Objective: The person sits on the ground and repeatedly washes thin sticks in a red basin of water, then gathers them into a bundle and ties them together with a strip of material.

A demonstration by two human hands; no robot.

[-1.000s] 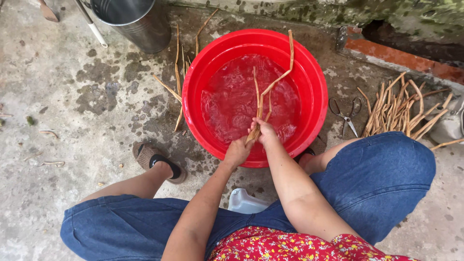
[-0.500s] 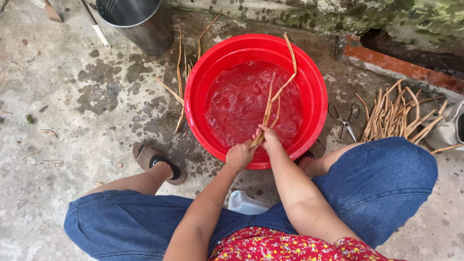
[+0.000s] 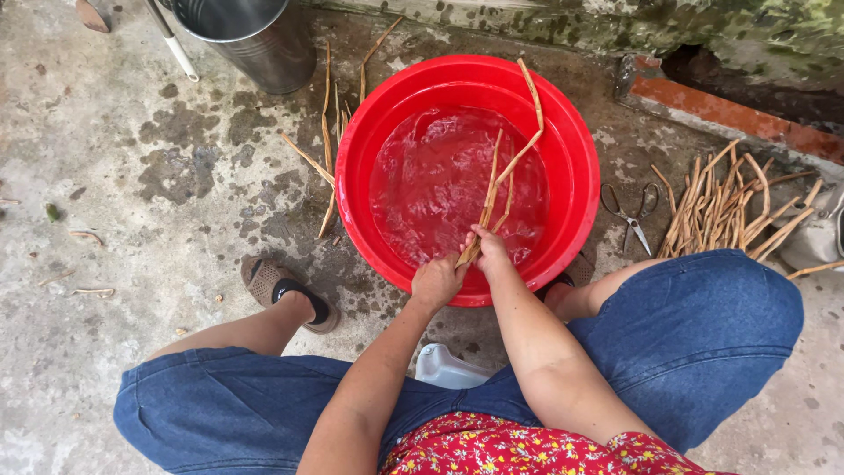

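Head view: the person squats over a red basin (image 3: 360, 211) of water. Both hands meet at the basin's 6 o'clock rim. The left hand (image 3: 437, 281) is curled with its fingers together around the lower end of a few tan stalks (image 3: 503, 180); the right hand (image 3: 490, 250) pinches the same stalks just above it, fingers closed on them. The stalks slant up toward 1 o'clock, their middles in the water and one tip past the far rim.

A heap (image 3: 725, 207) of like stalks lies at 3 o'clock, beside scissors (image 3: 629, 215); loose strips (image 3: 327, 132) lie at 10 o'clock, near a metal pail (image 3: 255, 40). Probably most of the rinsing remains, though which pile is finished cannot be told.
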